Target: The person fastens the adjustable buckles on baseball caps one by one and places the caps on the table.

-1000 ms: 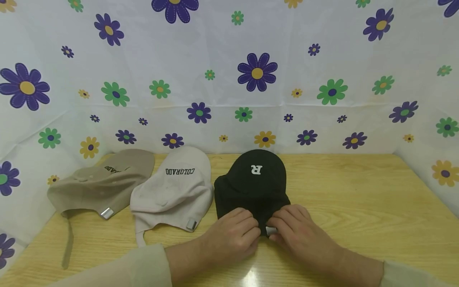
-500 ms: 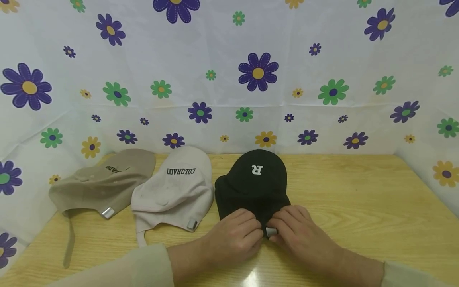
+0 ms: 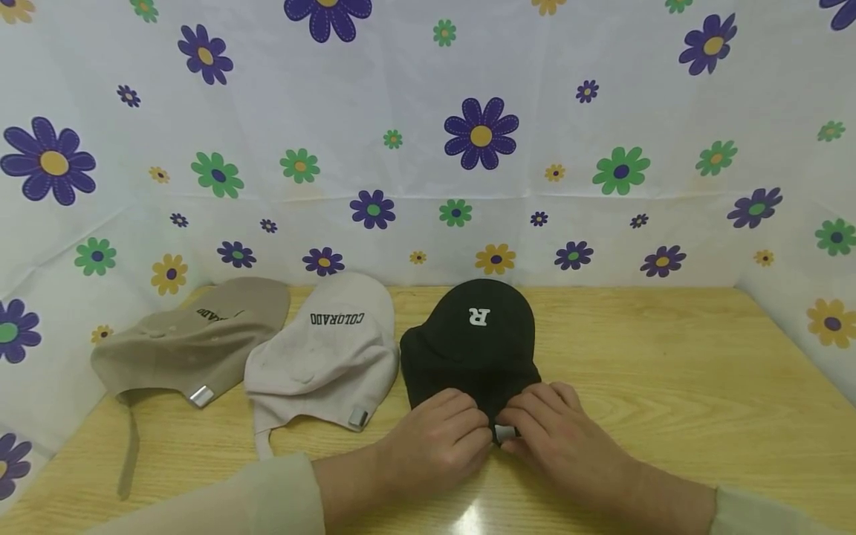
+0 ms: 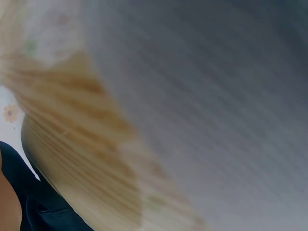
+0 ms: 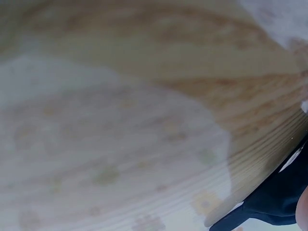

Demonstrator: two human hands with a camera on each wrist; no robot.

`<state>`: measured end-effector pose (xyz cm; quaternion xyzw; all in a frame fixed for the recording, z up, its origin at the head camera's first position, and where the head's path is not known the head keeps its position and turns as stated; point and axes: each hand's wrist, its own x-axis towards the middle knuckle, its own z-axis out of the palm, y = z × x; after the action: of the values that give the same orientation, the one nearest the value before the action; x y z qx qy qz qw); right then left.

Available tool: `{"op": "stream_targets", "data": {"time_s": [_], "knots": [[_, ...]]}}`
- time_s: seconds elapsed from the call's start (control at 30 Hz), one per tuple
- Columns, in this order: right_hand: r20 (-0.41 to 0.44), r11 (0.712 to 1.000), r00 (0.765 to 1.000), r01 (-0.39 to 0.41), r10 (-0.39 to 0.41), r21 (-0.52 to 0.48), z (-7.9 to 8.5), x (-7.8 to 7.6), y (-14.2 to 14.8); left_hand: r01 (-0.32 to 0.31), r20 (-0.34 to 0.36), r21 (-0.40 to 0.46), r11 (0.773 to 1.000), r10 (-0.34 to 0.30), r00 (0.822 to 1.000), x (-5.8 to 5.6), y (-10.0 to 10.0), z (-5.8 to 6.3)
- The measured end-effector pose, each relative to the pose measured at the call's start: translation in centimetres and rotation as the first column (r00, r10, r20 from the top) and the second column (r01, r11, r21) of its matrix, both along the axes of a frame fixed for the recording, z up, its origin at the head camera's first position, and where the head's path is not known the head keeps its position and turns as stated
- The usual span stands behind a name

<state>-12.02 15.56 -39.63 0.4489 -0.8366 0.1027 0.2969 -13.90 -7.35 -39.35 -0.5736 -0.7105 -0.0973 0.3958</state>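
A black baseball cap (image 3: 468, 342) with a white letter R lies on the table in the head view, brim pointing away from me. At its near edge my left hand (image 3: 435, 438) grips the back of the cap with curled fingers. Close beside it, my right hand (image 3: 562, 438) pinches the same edge by a silver strap buckle (image 3: 505, 432). My fingertips and the strap end are mostly hidden. Left of it lie a pale cap (image 3: 328, 357) and a tan cap (image 3: 194, 338), both lettered, with buckles and loose straps. Neither wrist view shows the black cap clearly.
The wooden table (image 3: 669, 386) reaches back to a white flowered cloth (image 3: 535, 74) that hangs behind and at both sides. In the right wrist view, dark fabric (image 5: 269, 202) shows at the lower right corner.
The silver buckle by my right fingers shows a little more than one second ago, and my left hand has shifted slightly right. The caps stay in place.
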Motion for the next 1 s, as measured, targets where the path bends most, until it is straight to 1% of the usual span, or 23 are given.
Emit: {"op": "stream_targets", "data": {"time_s": [0.1,0.23,0.4,0.53,0.67,0.8,1.0], "knots": [[-0.002,1.0,1.0,0.013,-0.013,0.006,0.0,0.04,0.0,-0.02,-0.004,-0.001,1.0,0.02,1.0,-0.01,0.04,-0.1],[-0.001,1.0,1.0,0.026,-0.026,0.01,0.04,0.08,0.0,-0.066,0.001,-0.01,0.998,0.066,0.998,0.07,0.09,-0.21],[0.008,0.999,0.999,0.037,-0.038,0.023,0.0,0.08,0.06,-0.106,0.017,-0.03,0.994,0.106,0.994,0.27,0.07,-0.16],[-0.002,0.999,0.999,0.033,-0.033,0.017,0.03,0.03,0.0,-0.147,0.039,-0.055,0.988,0.149,0.988,0.34,-0.04,-0.09],[-0.007,0.999,0.999,0.032,-0.032,0.008,0.09,0.0,-0.02,-0.186,0.044,-0.063,0.98,0.189,0.981,0.31,-0.11,-0.08],[-0.006,1.0,0.999,0.031,-0.031,0.003,0.08,-0.01,-0.02,-0.192,0.024,-0.052,0.98,0.193,0.981,0.24,-0.15,-0.06],[-0.03,1.0,0.999,0.019,-0.02,-0.018,0.04,-0.08,-0.08,-0.163,0.014,-0.033,0.986,0.164,0.986,0.15,-0.2,-0.02]]}}
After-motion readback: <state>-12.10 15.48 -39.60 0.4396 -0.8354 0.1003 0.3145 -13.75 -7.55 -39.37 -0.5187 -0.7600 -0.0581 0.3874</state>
